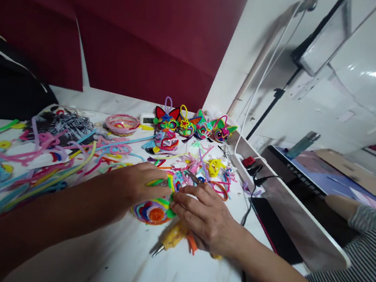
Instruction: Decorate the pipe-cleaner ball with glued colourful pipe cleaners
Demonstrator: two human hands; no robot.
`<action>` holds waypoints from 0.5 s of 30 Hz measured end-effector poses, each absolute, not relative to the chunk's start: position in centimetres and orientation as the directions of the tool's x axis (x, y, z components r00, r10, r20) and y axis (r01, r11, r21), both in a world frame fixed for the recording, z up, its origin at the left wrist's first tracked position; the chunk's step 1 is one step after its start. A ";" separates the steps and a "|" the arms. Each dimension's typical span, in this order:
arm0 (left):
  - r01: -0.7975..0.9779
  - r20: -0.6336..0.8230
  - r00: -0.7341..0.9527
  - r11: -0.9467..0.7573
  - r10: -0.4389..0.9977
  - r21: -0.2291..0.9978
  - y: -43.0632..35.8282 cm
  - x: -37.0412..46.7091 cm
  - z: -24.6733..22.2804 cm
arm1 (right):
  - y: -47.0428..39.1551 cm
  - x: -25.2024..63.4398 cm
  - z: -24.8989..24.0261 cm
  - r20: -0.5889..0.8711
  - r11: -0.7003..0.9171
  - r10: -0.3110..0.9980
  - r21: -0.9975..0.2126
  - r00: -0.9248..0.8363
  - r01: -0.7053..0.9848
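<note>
A round, multicoloured pipe-cleaner ornament, with an orange disc ringed by coloured loops and green edging, is between my hands at the table's front. My left hand grips its far left side, fingers curled over the top. On its right edge, the fingertips of my right hand press together at a green part; what lies under them is hidden. A yellow glue gun rests on the table just below my right hand, metal nozzle pointing to the front left. Scissors lie behind my fingers.
Loose pipe cleaners cover the table's left side. At the back are several finished-looking ornaments, a round pink dish and a small white timer. Cables and a black phone-like slab are on the right, near a person in a striped top.
</note>
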State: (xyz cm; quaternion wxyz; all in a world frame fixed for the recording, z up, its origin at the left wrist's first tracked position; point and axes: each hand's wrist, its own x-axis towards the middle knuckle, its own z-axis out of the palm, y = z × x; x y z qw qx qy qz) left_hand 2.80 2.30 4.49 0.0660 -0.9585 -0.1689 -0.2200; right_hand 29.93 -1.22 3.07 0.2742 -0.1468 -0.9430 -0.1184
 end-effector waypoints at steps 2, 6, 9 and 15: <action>0.354 0.422 0.855 -0.934 0.302 -0.049 2.2 2.9 4.8 | -0.9 30.0 2.9 0.561 0.934 0.188 0.151 -0.806 0.323; 0.330 0.417 0.855 -0.944 0.307 0.018 2.8 2.5 4.3 | -0.5 30.2 2.6 0.579 0.940 0.170 0.146 -0.797 0.307; 0.296 0.417 0.862 -0.954 0.288 0.048 3.7 1.9 3.5 | -0.3 30.3 2.4 0.589 0.946 0.167 0.130 -0.791 0.297; 0.284 0.451 0.851 -0.958 0.269 0.036 3.7 2.3 4.0 | -0.1 30.5 2.2 0.601 0.950 0.185 0.094 -0.777 0.299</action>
